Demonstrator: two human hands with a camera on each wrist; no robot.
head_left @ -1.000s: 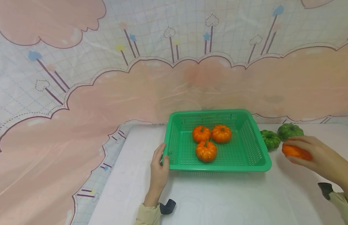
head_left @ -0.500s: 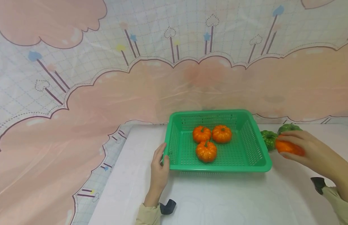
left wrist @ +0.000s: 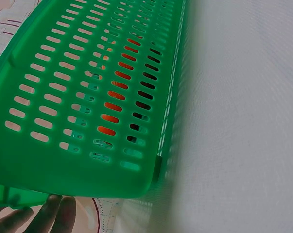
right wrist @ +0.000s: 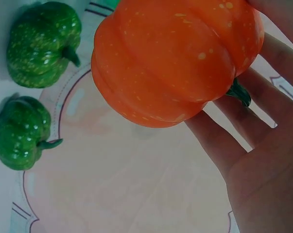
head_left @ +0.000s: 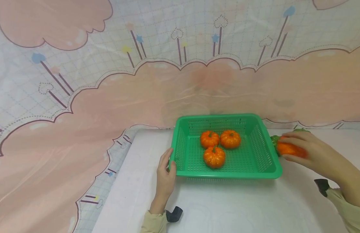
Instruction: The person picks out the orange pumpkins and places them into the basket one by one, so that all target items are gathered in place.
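The green plastic basket (head_left: 226, 175) has slotted walls and holds three small orange pumpkins (head_left: 214, 157). My left hand (head_left: 164, 176) holds its left rim near the front corner, the thumb over the rim and the fingers along the outside; in the left wrist view fingertips (left wrist: 64, 213) show at the rim. To the right of the basket my right hand (head_left: 309, 150) grips another orange pumpkin (right wrist: 170, 58) with a dark green stem. Two green pumpkins (right wrist: 44, 46) lie behind this hand, mostly covered by it in the head view.
A white tabletop (head_left: 226, 207) lies under the basket. Behind it hangs a pink and white patterned cloth (head_left: 212, 87), which also runs down the left side. Both wrists carry a black piece (head_left: 174, 214) by the sleeve.
My right hand has moved left toward the basket with its orange pumpkin, now covering more of the green pumpkins. My left hand and the basket have stayed in place.
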